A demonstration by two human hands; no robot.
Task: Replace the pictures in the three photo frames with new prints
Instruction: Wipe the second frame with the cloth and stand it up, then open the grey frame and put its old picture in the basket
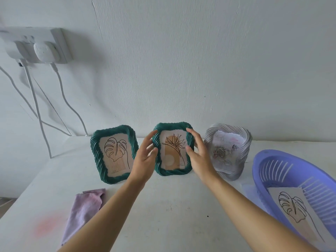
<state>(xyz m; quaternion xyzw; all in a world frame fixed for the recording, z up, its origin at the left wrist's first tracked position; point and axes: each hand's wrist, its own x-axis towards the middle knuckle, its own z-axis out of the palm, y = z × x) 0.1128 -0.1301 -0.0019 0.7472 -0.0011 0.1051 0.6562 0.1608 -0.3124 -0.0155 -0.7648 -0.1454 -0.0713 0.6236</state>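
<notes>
— How many frames are there?
— Three: two green frames [112, 131] [171, 126] and one silver frame [246, 144].
— Pictures [116, 153] [172, 150] [223, 151] in them?
— Three, one apiece.
— And loose prints?
— One print [291, 208], and one purple basket [283, 153].
— Anything more?
— One lilac cloth [85, 208], one wall socket [58, 44], and two hands: a left hand [143, 160] and a right hand [200, 160].

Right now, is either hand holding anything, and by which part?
The middle green frame: left hand at its left edge, right hand at its right edge; whether they grip it cannot be told.
</notes>
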